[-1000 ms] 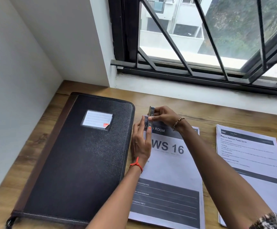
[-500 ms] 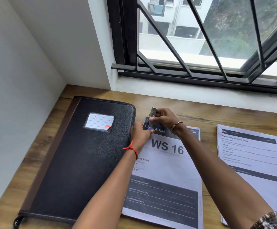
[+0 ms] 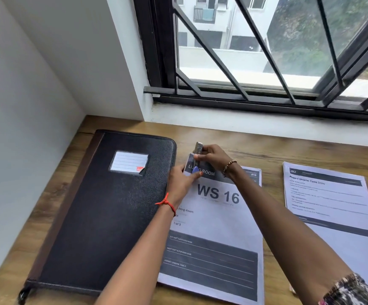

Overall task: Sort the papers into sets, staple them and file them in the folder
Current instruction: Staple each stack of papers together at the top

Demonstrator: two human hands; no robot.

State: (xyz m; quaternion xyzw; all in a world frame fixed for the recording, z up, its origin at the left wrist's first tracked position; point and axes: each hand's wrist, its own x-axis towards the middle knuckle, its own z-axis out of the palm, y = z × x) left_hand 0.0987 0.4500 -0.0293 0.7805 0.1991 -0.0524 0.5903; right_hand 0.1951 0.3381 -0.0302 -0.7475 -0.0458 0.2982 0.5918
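Observation:
A paper set headed "WS 16" lies on the wooden desk in the middle. My right hand grips a small metal stapler over the set's top-left corner. My left hand pinches that corner and lifts it slightly off the desk. A second paper set lies flat to the right. A black zip folder with a lined label pocket lies closed on the left.
A white wall runs along the desk's left side. A barred window with a white sill stands behind the desk. Bare wood shows between the two paper sets and behind them.
My left hand has turned from lying flat on the corner to pinching it from the side. The stapler stays at the corner. The view has tilted slightly upward.

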